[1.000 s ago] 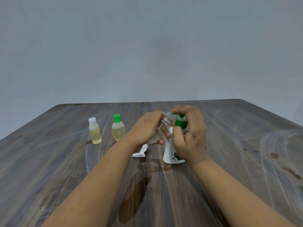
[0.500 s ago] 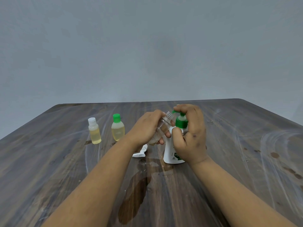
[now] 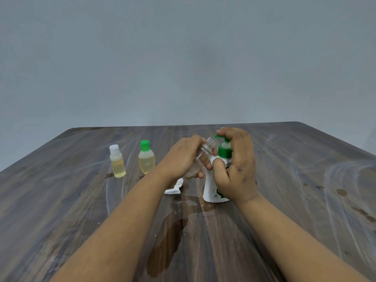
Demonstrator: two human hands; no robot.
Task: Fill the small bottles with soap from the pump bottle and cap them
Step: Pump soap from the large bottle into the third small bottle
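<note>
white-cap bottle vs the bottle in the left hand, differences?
The white-cap bottle stands upright on the table; the held bottle is tilted in the left hand, off the table. The white-cap bottle is capped and nearly full of yellowish soap; the held bottle is uncapped and nearly empty. Both are small and clear.

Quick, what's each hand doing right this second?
Left hand: grips the uncapped small clear bottle, tilted toward the pump's spout.
Right hand: curled round the pump bottle, fingers atop the green pump head.

Left hand (image 3: 183,157) gripping tilted open bottle (image 3: 201,157), right hand (image 3: 237,165) on pump bottle (image 3: 211,186)
</note>
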